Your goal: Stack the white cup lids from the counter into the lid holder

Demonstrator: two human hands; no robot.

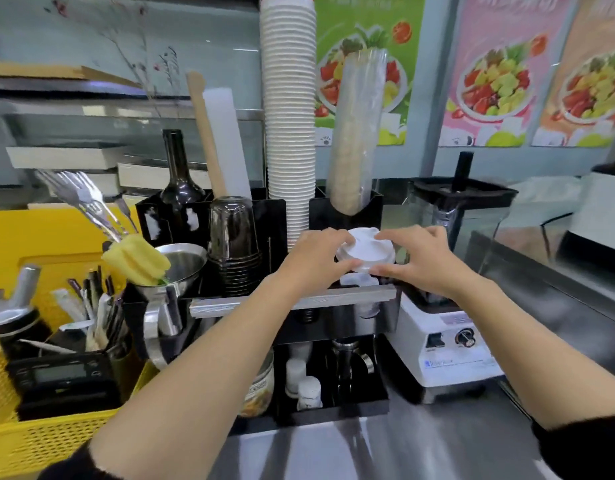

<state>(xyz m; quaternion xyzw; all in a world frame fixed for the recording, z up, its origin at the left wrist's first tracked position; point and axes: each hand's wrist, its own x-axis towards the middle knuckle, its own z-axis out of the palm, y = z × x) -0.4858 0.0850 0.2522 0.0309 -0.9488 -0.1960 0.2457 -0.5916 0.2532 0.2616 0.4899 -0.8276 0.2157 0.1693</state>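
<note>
A white cup lid [366, 250] is held flat between both hands above the right compartment of the black lid holder [389, 306]. My left hand [314, 259] grips its left edge and my right hand [416, 259] grips its right edge. Just below it, other white lids [356, 280] sit inside the holder, mostly hidden by the held lid and the holder's grey front bar.
A tall stack of white paper cups [290, 126] and a sleeve of clear cups [359, 133] rise behind the holder. Black cups [234, 244] stand to the left, a blender [448, 317] to the right, a yellow basket [29, 441] with utensils at far left.
</note>
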